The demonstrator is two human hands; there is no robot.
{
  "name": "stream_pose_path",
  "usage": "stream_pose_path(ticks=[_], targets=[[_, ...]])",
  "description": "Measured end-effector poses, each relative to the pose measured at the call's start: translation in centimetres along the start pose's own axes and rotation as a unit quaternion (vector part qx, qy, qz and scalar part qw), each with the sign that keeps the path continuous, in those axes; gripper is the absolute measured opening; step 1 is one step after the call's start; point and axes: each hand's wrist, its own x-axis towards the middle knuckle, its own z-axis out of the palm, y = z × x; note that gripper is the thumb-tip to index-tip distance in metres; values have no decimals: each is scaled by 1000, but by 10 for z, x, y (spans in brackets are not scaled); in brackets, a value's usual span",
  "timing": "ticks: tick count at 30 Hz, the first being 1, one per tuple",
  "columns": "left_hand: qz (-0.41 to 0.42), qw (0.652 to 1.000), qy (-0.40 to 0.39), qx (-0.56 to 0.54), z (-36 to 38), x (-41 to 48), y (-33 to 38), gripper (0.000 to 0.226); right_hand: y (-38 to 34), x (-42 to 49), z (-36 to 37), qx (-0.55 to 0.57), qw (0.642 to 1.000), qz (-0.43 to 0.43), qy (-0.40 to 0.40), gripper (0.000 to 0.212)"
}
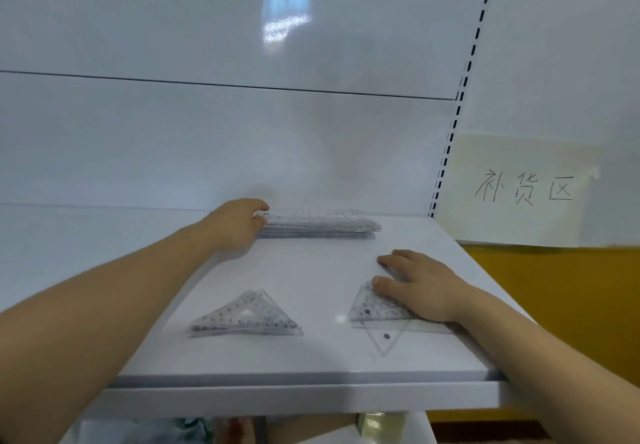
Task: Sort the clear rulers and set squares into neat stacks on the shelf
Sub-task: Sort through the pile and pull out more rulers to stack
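Your left hand point(239, 225) is gripping the left end of the stack of clear plastic straight rulers point(318, 226), thumb on top, fingers curled against its near side; the stack is lying along the back of the white metal shelf point(311, 270). Your right hand point(419, 288) is resting with straight fingers on the loose clear triangular set squares point(379, 310) near the shelf's front right. Well apart to their left, a neater pile of clear set squares point(247, 317) is sitting untouched.

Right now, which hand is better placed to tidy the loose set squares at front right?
Probably the right hand: it rests on the loose set squares, while the left hand is at the ruler stack behind.
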Motion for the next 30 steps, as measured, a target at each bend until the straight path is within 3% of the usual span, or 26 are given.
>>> stream_pose_path(ticks=[4,14,18,23,30], targets=[[-5,999,-37,-10,1,8,2,43,1,2,2,-1,1000,1,3,64],[11,999,-27,23,8,18,-4,44,-1,3,0,-11,1000,3,-7,62],[8,999,-27,-25,5,9,-5,55,-1,4,-4,3,1000,8,-26,65],[10,1000,-18,-5,-7,-22,-6,64,-5,10,-22,16,997,24,-66,69],[-28,998,-43,45,-22,-88,-20,65,-63,42,-38,-75,995,-52,-42,74]])
